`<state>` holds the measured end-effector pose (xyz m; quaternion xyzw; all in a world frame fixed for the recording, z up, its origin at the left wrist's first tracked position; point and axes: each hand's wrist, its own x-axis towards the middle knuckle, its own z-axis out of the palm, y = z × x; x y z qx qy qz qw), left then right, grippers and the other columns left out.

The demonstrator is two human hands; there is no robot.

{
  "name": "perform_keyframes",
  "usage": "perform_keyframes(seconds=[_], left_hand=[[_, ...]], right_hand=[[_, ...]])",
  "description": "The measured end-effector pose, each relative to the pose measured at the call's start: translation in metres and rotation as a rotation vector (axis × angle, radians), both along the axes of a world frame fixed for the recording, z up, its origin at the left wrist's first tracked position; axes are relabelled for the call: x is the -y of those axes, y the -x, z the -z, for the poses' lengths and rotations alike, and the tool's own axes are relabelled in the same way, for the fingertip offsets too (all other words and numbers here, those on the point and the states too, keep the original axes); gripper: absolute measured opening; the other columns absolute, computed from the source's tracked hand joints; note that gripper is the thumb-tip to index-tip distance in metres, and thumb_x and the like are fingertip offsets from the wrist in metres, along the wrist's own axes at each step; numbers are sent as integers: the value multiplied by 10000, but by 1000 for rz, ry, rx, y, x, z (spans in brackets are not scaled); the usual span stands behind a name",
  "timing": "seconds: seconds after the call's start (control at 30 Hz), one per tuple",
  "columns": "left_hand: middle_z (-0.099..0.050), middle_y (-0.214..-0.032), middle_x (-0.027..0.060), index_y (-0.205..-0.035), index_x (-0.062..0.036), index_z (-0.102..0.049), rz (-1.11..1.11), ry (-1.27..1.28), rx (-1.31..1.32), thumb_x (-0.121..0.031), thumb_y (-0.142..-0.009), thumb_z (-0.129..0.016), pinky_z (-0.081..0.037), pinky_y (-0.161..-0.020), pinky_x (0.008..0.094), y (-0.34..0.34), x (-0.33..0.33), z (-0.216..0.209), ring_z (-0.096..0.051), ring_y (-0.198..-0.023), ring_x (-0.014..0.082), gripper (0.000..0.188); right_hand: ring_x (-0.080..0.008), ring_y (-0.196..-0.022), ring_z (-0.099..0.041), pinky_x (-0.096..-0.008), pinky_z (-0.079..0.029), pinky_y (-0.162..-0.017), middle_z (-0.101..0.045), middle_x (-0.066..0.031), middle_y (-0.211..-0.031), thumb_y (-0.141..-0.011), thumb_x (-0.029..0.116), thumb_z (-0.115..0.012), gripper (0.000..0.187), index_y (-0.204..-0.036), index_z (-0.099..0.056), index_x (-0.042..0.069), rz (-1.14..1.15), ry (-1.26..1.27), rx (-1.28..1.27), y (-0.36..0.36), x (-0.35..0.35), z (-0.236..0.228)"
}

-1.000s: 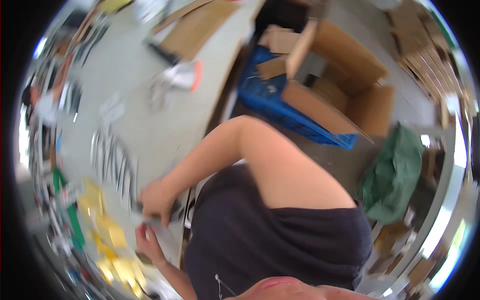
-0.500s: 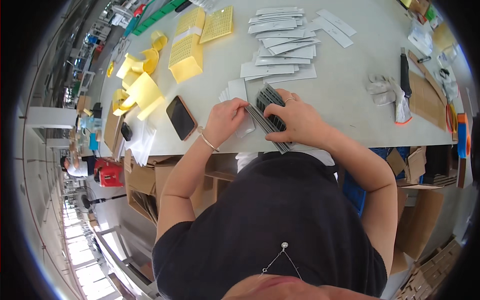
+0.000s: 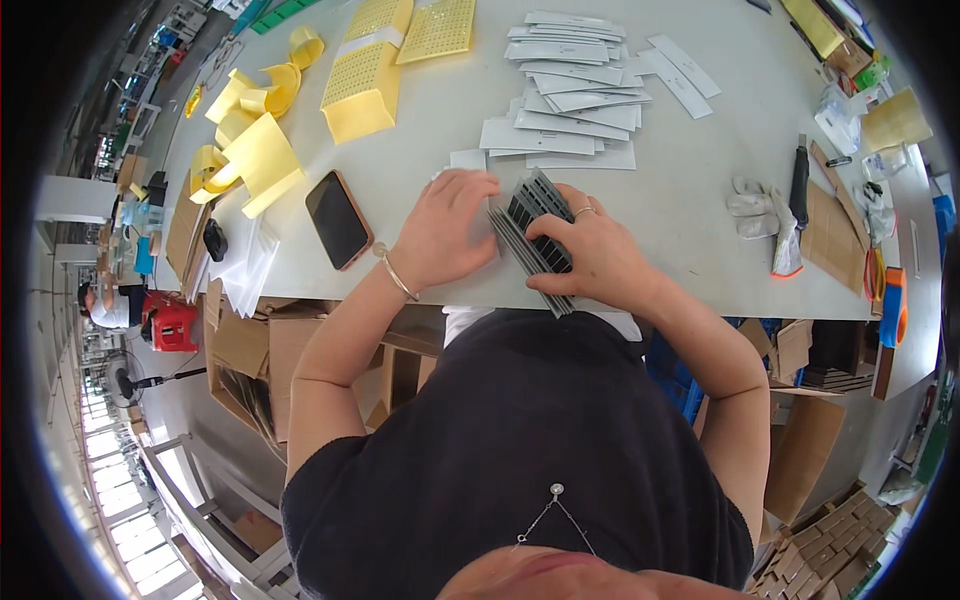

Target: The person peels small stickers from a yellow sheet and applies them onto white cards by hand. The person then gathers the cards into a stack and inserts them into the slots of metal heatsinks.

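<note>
My right hand [image 3: 604,252] grips a stack of thin grey strips [image 3: 518,246] with dark slotted faces. The stack stands tilted near the table's front edge, its edges fanned a little. Just left of it, my left hand [image 3: 445,230] is open, thumb and curved fingers apart, close to the stack's side. I see nothing held in it. Pale flat slips [image 3: 468,159] show past its fingertips, mostly covered by the hand. Farther off lies an overlapping pile of flat white strips [image 3: 572,120], with two white strips [image 3: 680,75] to its right.
To the left lie a phone [image 3: 339,220], curled yellow sheets [image 3: 262,160], a banded yellow perforated block [image 3: 362,85] and clear plastic sheets [image 3: 245,262]. On the right are a work glove [image 3: 785,235], a black-handled tool [image 3: 799,185], cardboard [image 3: 835,235] and an orange-and-blue tape roll [image 3: 893,308].
My left hand has opened from a pinch at the stack's top edge and moved slightly away. My right hand keeps its hold on the strips. The whole view has shifted a little.
</note>
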<state>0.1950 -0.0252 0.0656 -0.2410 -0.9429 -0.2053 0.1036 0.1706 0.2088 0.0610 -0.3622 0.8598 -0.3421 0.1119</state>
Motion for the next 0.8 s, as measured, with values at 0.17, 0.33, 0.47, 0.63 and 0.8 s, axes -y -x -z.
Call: perform_keyframes(seconds=[0.17, 0.33, 0.47, 0.63, 0.8], left_hand=[[-457, -1325, 96, -1346, -110, -410, 206, 130, -60, -169, -660, -739, -304, -1050, 439, 12, -18, -16, -412, -1248, 278, 762], [-552, -1192, 77, -1367, -79, -392, 422, 194, 9, -307, -598, -817, -325, -1030, 414, 36, -21, -8, -504, -1152, 243, 908], [-581, -1126, 58, -1336, -80, -417, 482, 160, 50, -335, -583, -830, -354, -986, 392, 48, -21, -4, -538, -1091, 226, 896], [-576, -1026, 73, -1159, -81, -533, 370, 128, 42, -396, -560, -834, -408, -869, 385, 47, -37, 1, -548, -980, 260, 741], [-560, -963, 69, -1044, -77, -560, 269, -93, 36, -391, -567, -832, -420, -840, 392, 34, -85, 21, -537, -915, 272, 633]], right_hand=[[-424, -1153, -483, -452, -465, -901, -408, -227, -1352, -685, 351, -774, 594, -1197, -537, 167, -49, -53, -88, -5, 2, -4], [-394, -1131, -501, -461, -449, -920, -475, -221, -1297, -680, 351, -788, 813, -1348, -398, 99, -142, 88, 14, -2, -20, 5], [-347, -1146, -488, -438, -411, -962, -513, -172, -1283, -657, 280, -813, 927, -1407, -319, 50, 2, 149, 51, -17, -57, 18], [-332, -1144, -477, -413, -393, -977, -524, -136, -1282, -638, 188, -816, 992, -1444, -259, 30, 87, 10, -159, -38, -78, 26], [-319, -1133, -483, -408, -355, -999, -528, -112, -1280, -610, 170, -825, 1031, -1449, -246, 20, 384, 27, -170, -27, -104, 37]])
